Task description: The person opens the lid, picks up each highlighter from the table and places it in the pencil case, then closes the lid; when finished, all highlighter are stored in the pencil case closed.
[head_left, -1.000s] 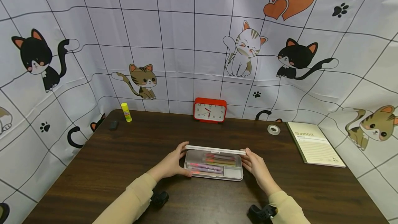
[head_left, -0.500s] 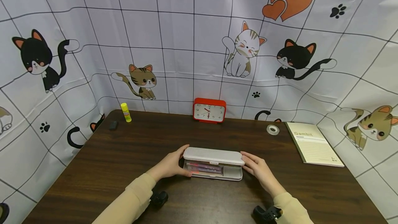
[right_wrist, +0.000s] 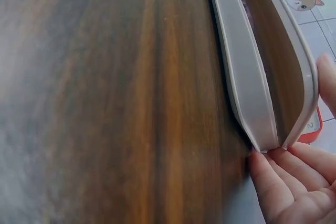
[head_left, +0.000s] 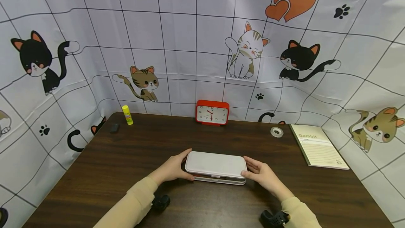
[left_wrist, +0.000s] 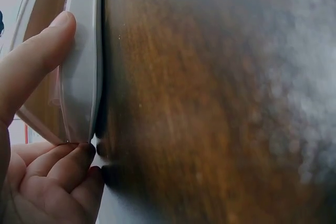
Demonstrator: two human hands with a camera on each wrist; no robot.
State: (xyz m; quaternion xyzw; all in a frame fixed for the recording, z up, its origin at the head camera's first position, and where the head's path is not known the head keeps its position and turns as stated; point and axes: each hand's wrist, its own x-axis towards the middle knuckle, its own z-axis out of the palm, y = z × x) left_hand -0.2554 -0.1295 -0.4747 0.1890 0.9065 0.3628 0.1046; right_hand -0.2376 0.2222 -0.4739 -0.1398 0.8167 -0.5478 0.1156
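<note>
A white pencil case lies on the dark wooden table in the head view, its lid tilted down with a narrow gap along the front. My left hand grips its left end. In the left wrist view the thumb lies on the front wall and the curled fingers touch the end. At the other end my right hand holds the case, thumb on the lid's top. The right wrist view shows the lid raised off the base, with fingers against the end. The contents are mostly hidden.
Behind the case stands a red clock. A yellow glue stick and a small dark block are at the back left. A tape roll and a notepad lie at the right. A cat-print cloth hangs behind.
The pencil case lid has swung down toward the front, covering the pens inside. My right hand has followed it, its thumb now on the lid. My left hand has stayed at the left end.
</note>
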